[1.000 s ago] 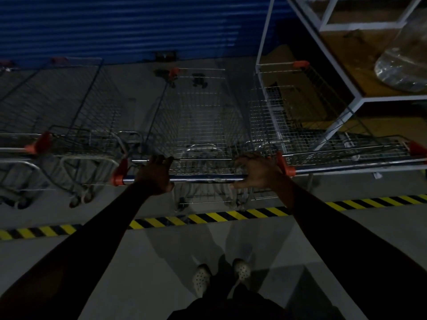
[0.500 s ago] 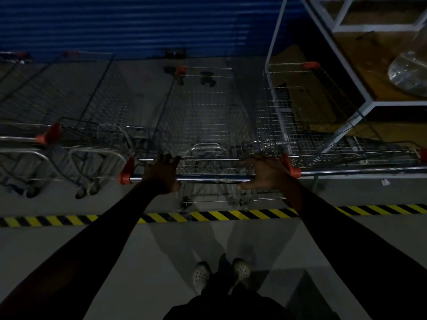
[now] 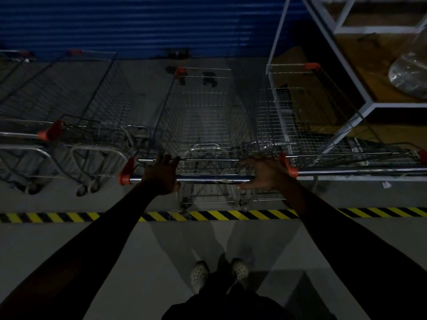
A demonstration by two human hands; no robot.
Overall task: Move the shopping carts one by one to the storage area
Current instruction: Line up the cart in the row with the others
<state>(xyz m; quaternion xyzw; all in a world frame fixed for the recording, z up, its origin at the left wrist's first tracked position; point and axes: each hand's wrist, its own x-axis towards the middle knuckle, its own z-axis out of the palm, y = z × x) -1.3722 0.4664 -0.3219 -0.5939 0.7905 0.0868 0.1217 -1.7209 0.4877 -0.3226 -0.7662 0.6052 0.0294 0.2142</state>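
A wire shopping cart [image 3: 203, 116] with orange corner caps stands straight ahead, past the yellow-black floor tape [image 3: 208, 215], its nose toward the blue shutter. My left hand [image 3: 161, 174] rests on the left part of its chrome handle bar [image 3: 208, 180], fingers stretched forward over the bar. My right hand [image 3: 265, 174] lies on the right end beside the orange cap, fingers spread forward and thumb on the near side of the bar. Parked carts flank it: one on the left [image 3: 76, 112], one on the right [image 3: 312, 125].
A blue roller shutter [image 3: 138, 24] closes the far side. A white metal rack [image 3: 346, 88] with a clear bag [image 3: 409, 72] stands at the right, over the right-hand cart. Grey floor lies behind the tape, where my shoes [image 3: 219, 273] stand.
The view has swung a little to the left, so everything sits further right in the picture. Both hands stay on the handle bar and the cart has barely moved.
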